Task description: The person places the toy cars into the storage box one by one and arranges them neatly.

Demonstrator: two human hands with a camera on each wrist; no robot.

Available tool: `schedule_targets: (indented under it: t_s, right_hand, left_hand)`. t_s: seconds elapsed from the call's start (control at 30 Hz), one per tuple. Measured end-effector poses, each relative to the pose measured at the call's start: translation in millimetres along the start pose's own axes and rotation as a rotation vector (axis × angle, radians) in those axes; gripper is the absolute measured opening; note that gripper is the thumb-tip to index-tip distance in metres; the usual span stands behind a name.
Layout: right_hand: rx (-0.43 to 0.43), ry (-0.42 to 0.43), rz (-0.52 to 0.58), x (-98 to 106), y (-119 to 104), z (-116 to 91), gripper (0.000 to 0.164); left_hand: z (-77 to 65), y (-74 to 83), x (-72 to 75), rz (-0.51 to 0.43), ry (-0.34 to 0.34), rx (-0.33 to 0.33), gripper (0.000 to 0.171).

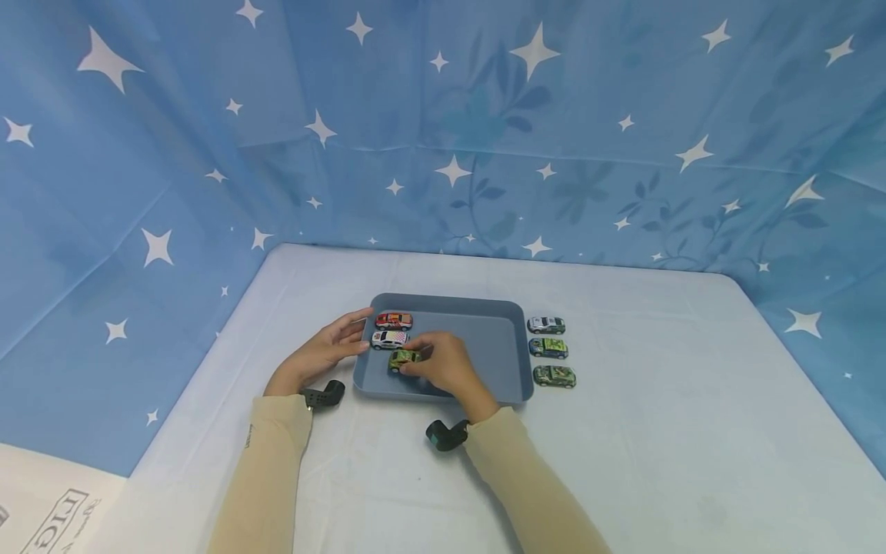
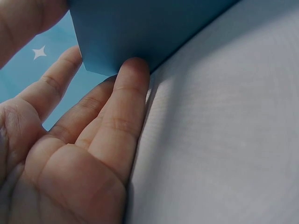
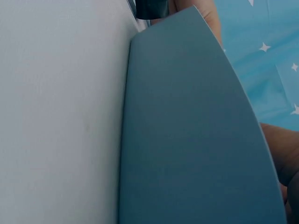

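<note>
A grey-blue tray (image 1: 477,338) lies on the white table. In its left part are a red toy car (image 1: 394,322), a white toy car (image 1: 390,340) and a green toy car (image 1: 402,360), one below the other. My right hand (image 1: 446,362) reaches over the tray's front rim and pinches the green car between thumb and fingers. My left hand (image 1: 321,354) rests its nearly straight fingers and thumb against the tray's left end; the left wrist view shows fingers (image 2: 124,112) touching the outer wall. In the right wrist view the tray wall (image 3: 191,121) hides most of the right hand.
Outside the tray's right wall stand a silver toy car (image 1: 546,325), a blue-green toy car (image 1: 548,348) and a dark green toy car (image 1: 554,376) in a column. A blue curtain (image 1: 443,138) with white stars hangs behind the table. Printed card (image 1: 55,508) shows at the lower left.
</note>
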State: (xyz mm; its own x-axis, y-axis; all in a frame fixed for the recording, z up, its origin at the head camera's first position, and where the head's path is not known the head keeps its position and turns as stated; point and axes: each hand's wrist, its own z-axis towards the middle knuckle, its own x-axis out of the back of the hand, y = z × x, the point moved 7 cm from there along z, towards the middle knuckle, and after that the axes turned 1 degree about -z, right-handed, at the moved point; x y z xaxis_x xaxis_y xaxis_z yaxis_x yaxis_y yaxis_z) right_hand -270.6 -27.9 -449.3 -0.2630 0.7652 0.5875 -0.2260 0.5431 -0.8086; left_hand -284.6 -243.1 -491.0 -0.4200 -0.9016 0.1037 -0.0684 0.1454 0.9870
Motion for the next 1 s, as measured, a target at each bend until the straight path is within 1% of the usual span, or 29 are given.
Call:
schedule_targets:
  t_s: [0.3,0.43,0.53,0.67,0.83,1.0]
  right_hand:
    - [-0.031,0.036,-0.064,-10,-10,3,0.026]
    - [-0.049,0.031,-0.081,-16,-11,6,0.025]
    - [-0.044,0.022,-0.104,-19,-13,9,0.024]
    - [-0.047,0.012,-0.162,-24,-17,11,0.024]
    - [-0.069,0.02,-0.255,-27,-19,13,0.028]
    - [-0.068,0.033,-0.284,-29,-19,14,0.031]
  left_hand:
    - [-0.3,-1.2,0.6,-0.012,-0.001,-0.005,0.076]
    - [-0.4,-0.7,0.4,-0.018,-0.002,-0.005,0.076]
    - [-0.7,0.7,-0.1,-0.024,-0.002,-0.004,0.076]
    - [-0.1,0.5,-0.6,-0.02,0.002,0.002,0.076]
    - [1.6,-0.8,-1.5,-0.013,0.0,0.003,0.077]
    - [1.0,-0.4,-0.8,-0.022,0.0,0.004,0.076]
